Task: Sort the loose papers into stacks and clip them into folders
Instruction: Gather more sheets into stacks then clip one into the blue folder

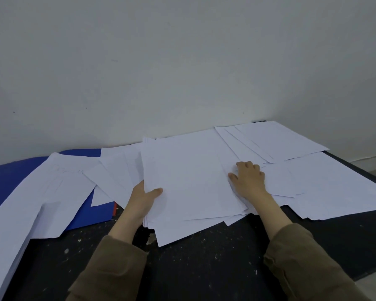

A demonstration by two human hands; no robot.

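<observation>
I see two bare hands, left hand (142,197) and right hand (248,179), emerging from loose olive-brown sleeves (295,255) with folded cuffs

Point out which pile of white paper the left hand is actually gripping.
The middle stack: the left hand pinches its left edge, thumb on top. The piles on the blue folder and by the far right corner lie untouched.

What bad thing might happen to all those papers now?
The middle stack is uneven and its near corner pokes out, so sheets might slip loose if the left hand, which pinches only its left edge, lifts it. The right hand rests where the stack overlaps the right-hand sheets, so those might get dragged along. The papers on the left run past the picture's near-left edge and cover part of the blue folder; they might slide.
</observation>
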